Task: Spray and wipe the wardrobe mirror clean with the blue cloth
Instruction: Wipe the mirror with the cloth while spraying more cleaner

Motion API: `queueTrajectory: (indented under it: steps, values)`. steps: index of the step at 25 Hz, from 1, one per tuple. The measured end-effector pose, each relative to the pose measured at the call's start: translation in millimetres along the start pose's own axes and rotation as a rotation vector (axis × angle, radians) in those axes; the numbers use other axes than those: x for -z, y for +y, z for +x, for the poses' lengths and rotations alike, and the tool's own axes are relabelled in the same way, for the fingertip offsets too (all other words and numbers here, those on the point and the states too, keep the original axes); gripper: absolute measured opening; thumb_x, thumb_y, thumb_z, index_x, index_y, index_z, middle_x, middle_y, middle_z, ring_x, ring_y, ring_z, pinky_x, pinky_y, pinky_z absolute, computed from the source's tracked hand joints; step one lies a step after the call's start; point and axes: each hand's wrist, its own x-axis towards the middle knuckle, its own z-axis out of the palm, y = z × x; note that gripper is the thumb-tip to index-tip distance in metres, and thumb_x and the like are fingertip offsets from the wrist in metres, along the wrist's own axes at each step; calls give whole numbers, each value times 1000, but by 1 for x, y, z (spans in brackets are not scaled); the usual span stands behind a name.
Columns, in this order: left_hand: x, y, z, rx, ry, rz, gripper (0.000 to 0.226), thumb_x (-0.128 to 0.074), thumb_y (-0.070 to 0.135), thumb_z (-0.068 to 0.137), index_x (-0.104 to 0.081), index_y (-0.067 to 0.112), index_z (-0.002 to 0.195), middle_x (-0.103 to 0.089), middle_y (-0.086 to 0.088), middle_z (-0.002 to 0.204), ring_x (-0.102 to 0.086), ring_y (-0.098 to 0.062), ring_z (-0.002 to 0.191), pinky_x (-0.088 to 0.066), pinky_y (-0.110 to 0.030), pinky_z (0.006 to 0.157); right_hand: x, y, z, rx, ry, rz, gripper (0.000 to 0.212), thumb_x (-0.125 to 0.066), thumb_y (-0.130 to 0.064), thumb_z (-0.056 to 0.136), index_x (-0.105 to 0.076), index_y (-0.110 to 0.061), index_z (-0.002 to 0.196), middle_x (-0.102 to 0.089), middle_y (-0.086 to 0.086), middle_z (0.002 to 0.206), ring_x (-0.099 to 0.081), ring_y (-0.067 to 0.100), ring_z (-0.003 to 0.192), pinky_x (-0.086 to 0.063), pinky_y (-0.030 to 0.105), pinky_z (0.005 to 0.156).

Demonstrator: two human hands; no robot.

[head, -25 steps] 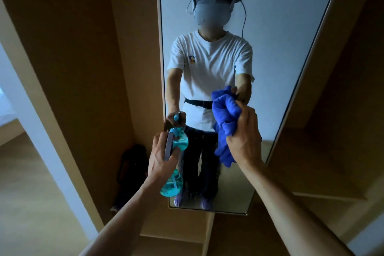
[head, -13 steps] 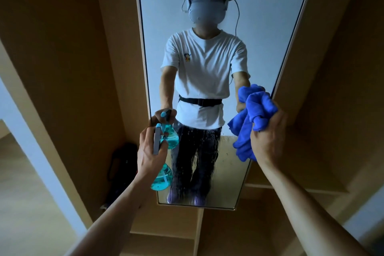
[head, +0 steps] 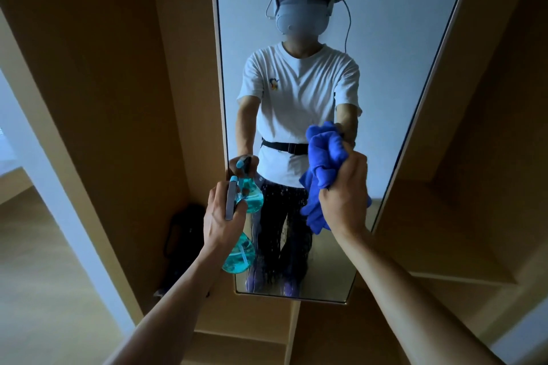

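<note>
The tall wardrobe mirror [head: 385,38] fills the middle of the view and reflects a person in a white T-shirt. Droplets and wet streaks cover its lower part. My left hand [head: 221,216] grips a teal spray bottle [head: 240,258] by its neck, nozzle up, close to the mirror's lower left edge. My right hand [head: 344,195] grips the bunched blue cloth [head: 323,163] against the glass at about waist height of the reflection, right of centre.
Wooden wardrobe panels [head: 103,83] flank the mirror on both sides. A dark bag [head: 184,234] lies in the left compartment's bottom corner. A wooden shelf [head: 462,246] sits at the right. Pale wooden floor [head: 35,275] shows at the lower left.
My right hand with the cloth swung out to the mirror's right edge, then came back left onto the glass. The left hand keeps holding the bottle near the left edge.
</note>
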Motion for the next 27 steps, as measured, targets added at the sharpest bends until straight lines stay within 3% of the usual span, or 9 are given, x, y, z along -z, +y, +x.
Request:
queueTrajectory:
  steps: [3, 7, 10, 13, 15, 18, 22, 27]
  values:
    - [5, -1, 0, 36, -13, -91, 18, -58, 34, 86, -47, 30, 101, -58, 2, 91, -68, -30, 80, -56, -58, 65, -29, -23, -7, 144, -10, -71, 55, -60, -8, 85, -45, -8, 138, -52, 16, 122, -59, 33, 104, -56, 38, 82]
    - [12, -6, 0, 46, -14, -188, 17, -57, 34, 89, -46, 31, 102, -63, -1, 86, -70, -34, 77, -56, -61, 65, -71, -55, -16, 368, -112, -200, 49, -64, -4, 85, -52, -3, 133, -58, 15, 107, -59, 32, 92, -57, 41, 78]
    - [18, -11, 3, 74, -49, -247, 21, -54, 27, 85, -50, 30, 106, -65, -5, 86, -68, -38, 79, -57, -61, 70, -90, -72, -26, 459, -231, -255, 50, -63, -5, 86, -48, -4, 134, -58, 17, 107, -57, 34, 91, -55, 46, 75]
    - [25, -17, 6, 82, -98, -258, 24, -55, 25, 81, -53, 33, 103, -65, 3, 85, -67, -39, 82, -57, -61, 74, -84, -78, -20, 485, -318, -288, 60, -68, -5, 78, -48, -7, 135, -57, 16, 110, -55, 33, 93, -53, 48, 74]
    - [28, -24, 9, 80, -131, -262, 24, -56, 22, 79, -53, 30, 102, -63, 8, 82, -65, -41, 81, -58, -62, 75, -69, -76, -8, 538, -305, -331, 60, -66, -6, 76, -52, -11, 134, -57, 12, 111, -53, 32, 92, -51, 47, 75]
    - [29, -36, 10, 107, -173, -254, 28, -55, 27, 78, -53, 29, 106, -64, -2, 87, -67, -42, 80, -58, -63, 71, -49, -76, 15, 633, -275, -421, 61, -63, -10, 77, -53, -15, 137, -57, 8, 121, -50, 31, 93, -44, 46, 76]
    - [28, -38, 11, 165, -202, -312, 27, -56, 16, 85, -56, 27, 109, -67, 10, 86, -71, -16, 75, -63, -49, 76, -48, -79, 16, 719, -294, -538, 68, -67, -11, 74, -52, -16, 140, -57, 2, 134, -51, 30, 96, -36, 42, 75]
    - [24, -41, 11, 189, -162, -428, 27, -57, 11, 84, -59, 37, 94, -62, 5, 92, -65, -9, 78, -63, -34, 71, -73, -71, -18, 699, -341, -566, 66, -62, -7, 79, -49, -16, 143, -56, 1, 136, -49, 30, 96, -40, 43, 78]
